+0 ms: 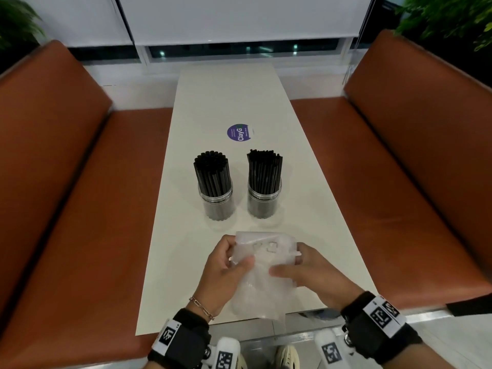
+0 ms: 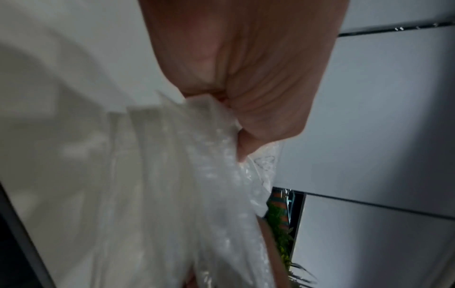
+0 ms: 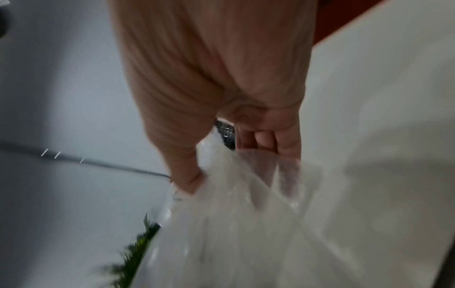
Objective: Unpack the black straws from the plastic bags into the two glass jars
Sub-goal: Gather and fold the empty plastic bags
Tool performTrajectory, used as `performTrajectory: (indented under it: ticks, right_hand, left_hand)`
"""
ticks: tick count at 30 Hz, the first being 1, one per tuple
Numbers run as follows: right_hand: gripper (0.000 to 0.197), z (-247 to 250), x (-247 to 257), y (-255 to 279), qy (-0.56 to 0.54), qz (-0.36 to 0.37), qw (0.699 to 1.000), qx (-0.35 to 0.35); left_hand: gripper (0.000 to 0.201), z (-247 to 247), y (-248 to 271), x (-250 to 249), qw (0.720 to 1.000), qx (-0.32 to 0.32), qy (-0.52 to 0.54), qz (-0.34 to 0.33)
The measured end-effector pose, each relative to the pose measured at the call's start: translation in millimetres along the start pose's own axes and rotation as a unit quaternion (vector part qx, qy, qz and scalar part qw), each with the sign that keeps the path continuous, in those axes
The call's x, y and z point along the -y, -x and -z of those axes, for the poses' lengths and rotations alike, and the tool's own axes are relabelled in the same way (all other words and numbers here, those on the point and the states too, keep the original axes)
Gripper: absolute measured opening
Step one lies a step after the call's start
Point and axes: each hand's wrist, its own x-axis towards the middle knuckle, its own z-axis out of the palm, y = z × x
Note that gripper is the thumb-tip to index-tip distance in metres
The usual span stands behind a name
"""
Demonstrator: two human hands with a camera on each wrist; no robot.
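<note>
At six o'clock, the left hand (image 1: 226, 265) and right hand (image 1: 306, 272) curl fingers around an apparently empty plastic bag (image 1: 266, 262). Toward twelve, both glass jars (image 1: 217, 202) stand packed with black straws (image 1: 213, 171). Unpacking seems finished; next, discard the bag.

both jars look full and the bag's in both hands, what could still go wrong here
The left hand and right hand crumple the plastic bag just in front of the left jar and right jar. A forward swing might tip these top-heavy jars. Any straw left inside the cloudy bag could be missed; I cannot tell.
</note>
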Motion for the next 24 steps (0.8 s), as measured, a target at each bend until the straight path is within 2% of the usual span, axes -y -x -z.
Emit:
performTrajectory:
  ticks: [1,4,7,8,10,12,14,16,17,19,20,21,23,24]
  right_hand:
    - [0.063,2.1,-1.0,-0.4,-0.014,-0.022,1.000,-0.011]
    - [0.049,9.2,-2.4,-1.0,0.005,-0.024,0.999,0.028]
    - [0.037,13.1,-2.7,-1.7,0.018,0.007,1.000,-0.008]
    - [0.039,15.0,-2.8,-1.9,0.026,0.017,0.999,-0.032]
    - [0.053,17.8,-2.6,-1.5,0.050,0.047,0.996,-0.063]
    - [0.062,20.4,-4.3,-1.6,0.082,0.085,0.991,-0.070]
    - [0.076,23.7,-8.8,-1.5,0.103,0.125,0.983,-0.088]
    - [0.079,24.1,-13.2,2.2,0.133,0.153,0.974,-0.099]
    - [0.077,23.9,-13.2,6.1,0.161,0.155,0.970,-0.098]
    - [0.072,26.7,-12.2,17.6,0.193,0.132,0.969,-0.076]
    - [0.067,33.2,-12.0,23.8,0.183,0.099,0.977,-0.041]
    - [0.062,40.1,-11.9,31.0,0.146,0.072,0.987,0.001]
    - [0.060,51.6,-11.6,51.6,0.004,0.016,0.996,0.085]
    - [0.061,54.8,-15.1,60.4,-0.048,0.006,0.995,0.092]
  left_hand:
    - [0.028,0.6,-0.4,0.1,1.000,-0.002,0.017,0.009]
    - [0.040,3.2,-0.3,1.7,0.996,0.006,0.074,0.050]
    - [0.060,9.5,-3.9,-0.1,0.984,0.023,0.133,0.113]
    - [0.060,10.9,-4.8,-2.4,0.982,0.035,0.129,0.134]
    - [0.046,12.1,-4.5,-9.1,0.974,0.073,0.121,0.177]
    - [0.038,13.8,-4.8,-12.1,0.953,0.127,0.157,0.228]
    - [0.058,13.6,-6.2,-13.9,0.910,0.147,0.245,0.300]
    - [0.082,10.4,-9.0,-13.0,0.889,0.161,0.269,0.334]
    - [0.084,7.5,-11.1,-12.1,0.893,0.181,0.243,0.334]
    - [0.064,-1.4,-12.5,-11.4,0.917,0.223,0.151,0.296]
    - [0.057,-4.8,-13.9,-10.5,0.925,0.231,0.119,0.277]
    - [0.054,-6.0,-16.2,-7.7,0.931,0.233,0.102,0.262]
    - [0.051,-16.0,-20.9,-4.3,0.942,0.238,0.072,0.226]
    - [0.051,-22.1,-22.6,-2.9,0.949,0.231,0.043,0.208]
